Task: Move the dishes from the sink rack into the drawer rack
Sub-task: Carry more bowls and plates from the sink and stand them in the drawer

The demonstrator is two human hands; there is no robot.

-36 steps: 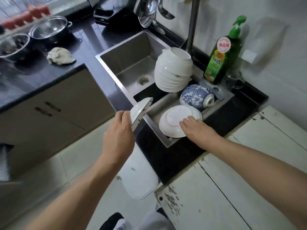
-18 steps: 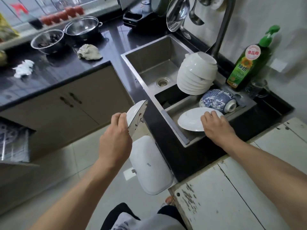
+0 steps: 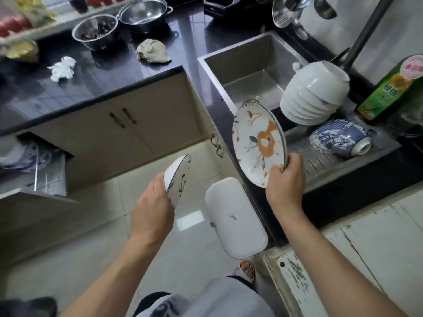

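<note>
Dark kitchen surface [image 3: 96,88] with a steel sink [image 3: 251,65] set in. Right hand [image 3: 285,181] pinches a flowered plate [image 3: 257,143] upright by its lower rim, just off the sink rack [image 3: 320,161]. Left hand [image 3: 152,209] grips a smaller plate [image 3: 177,177] edge-on above the floor. Stacked white bowls [image 3: 314,94] and a blue patterned bowl [image 3: 341,138] sit in the rack; open drawer rack [image 3: 45,177] far left.

The detergent bottle [image 3: 392,88] at far right is cut by the edge. The open drawer rack [image 3: 34,165] on the left is blurred, its contents indistinct.
</note>
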